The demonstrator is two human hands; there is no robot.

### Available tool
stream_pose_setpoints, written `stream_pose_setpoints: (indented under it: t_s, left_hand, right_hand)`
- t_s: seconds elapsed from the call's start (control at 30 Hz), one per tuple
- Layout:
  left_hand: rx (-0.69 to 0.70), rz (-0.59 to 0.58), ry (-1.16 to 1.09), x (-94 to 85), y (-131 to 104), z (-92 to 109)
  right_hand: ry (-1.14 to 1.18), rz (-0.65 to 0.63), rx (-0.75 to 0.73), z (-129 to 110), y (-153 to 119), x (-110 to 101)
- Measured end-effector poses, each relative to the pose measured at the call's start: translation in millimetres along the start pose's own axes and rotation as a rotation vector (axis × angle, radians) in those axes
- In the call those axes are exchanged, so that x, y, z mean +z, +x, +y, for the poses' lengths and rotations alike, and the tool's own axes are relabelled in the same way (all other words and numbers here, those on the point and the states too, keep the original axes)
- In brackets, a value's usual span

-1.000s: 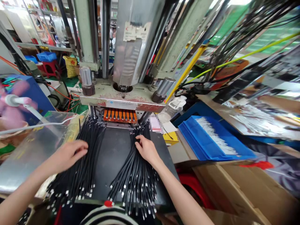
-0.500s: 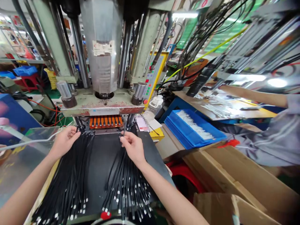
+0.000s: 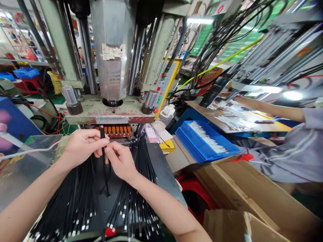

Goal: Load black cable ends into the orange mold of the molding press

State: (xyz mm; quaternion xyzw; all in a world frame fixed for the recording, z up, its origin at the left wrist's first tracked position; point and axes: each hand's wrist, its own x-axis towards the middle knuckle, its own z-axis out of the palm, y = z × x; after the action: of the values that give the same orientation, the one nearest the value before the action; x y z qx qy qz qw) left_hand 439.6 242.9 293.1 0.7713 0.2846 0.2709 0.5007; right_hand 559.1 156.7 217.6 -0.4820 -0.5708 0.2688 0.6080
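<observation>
My left hand (image 3: 87, 145) pinches a black flat cable (image 3: 103, 134) whose end points up in front of the press. Close beside it, my right hand (image 3: 121, 160) has its fingers pressed together at the same cable, which hangs down between the hands. Bundles of black cables with light tips lie on the dark work surface (image 3: 161, 168), one bundle (image 3: 73, 201) at left and another (image 3: 143, 161) at right. An orange fixture (image 3: 118, 130) holding a row of black cable ends sits under the press plate (image 3: 113, 117).
A yellow-edged control panel (image 3: 165, 84) stands right of the press. Farther right are a blue bin (image 3: 202, 141) of white pieces, cardboard boxes (image 3: 232, 188) and a person's arm (image 3: 272, 109) at another bench. A plastic bottle (image 3: 166, 112) stands behind the work surface.
Both hands have come together at the middle from the two cable bundles. A black cable is now held up between them. The camera view has shifted slightly.
</observation>
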Motion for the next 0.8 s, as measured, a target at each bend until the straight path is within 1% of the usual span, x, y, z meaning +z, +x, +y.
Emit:
stream_pose_setpoints:
  t_s: [0.07, 0.1, 0.2, 0.3, 0.37, 0.43, 0.5, 0.57, 0.6, 0.63, 0.7, 0.77, 0.8]
  left_hand:
    - [0.007, 0.043, -0.007, 1.0, 1, -3]
    - [0.015, 0.078, -0.011, 0.3, 2, -5]
    - [0.071, 0.247, 0.027, -7.2, 3, -17]
    - [0.089, 0.408, 0.125, -22.6, 1, -42]
    - [0.029, 0.476, 0.163, -34.4, -6, -69]
    - [-0.071, 0.511, 0.179, -45.0, -18, -99]
    - [-0.189, 0.504, 0.199, -54.0, -32, -130]
    - [-0.279, 0.475, 0.269, -62.2, -47, -153]
    - [-0.302, 0.486, 0.339, -66.5, -54, -161]
    - [-0.309, 0.509, 0.428, -71.0, -60, -166]
    - [-0.293, 0.548, 0.621, -81.1, -69, -168]
    - [-0.295, 0.558, 0.772, -92.0, -74, -165]
    - [-0.328, 0.553, 0.828, -97.5, -76, -164]
  right_hand:
    - [-0.059, -0.043, -0.003, 0, -1, 1]
    - [-0.102, -0.091, 0.001, 0, -2, 1]
    - [-0.223, -0.288, 0.026, 5, -11, 4]
    - [-0.349, -0.486, 0.093, 20, -22, 3]
    - [-0.463, -0.575, 0.152, 34, -28, 0]
    - [-0.555, -0.633, 0.180, 48, -32, -2]
    - [-0.606, -0.689, 0.180, 59, -35, 1]
    - [-0.615, -0.769, 0.158, 65, -35, 10]
    - [-0.595, -0.804, 0.139, 67, -34, 16]
    - [-0.557, -0.827, 0.118, 68, -33, 23]
    - [-0.446, -0.832, 0.076, 71, -28, 35]
    - [-0.359, -0.794, 0.061, 74, -21, 43]
    - [-0.340, -0.770, 0.070, 76, -16, 44]
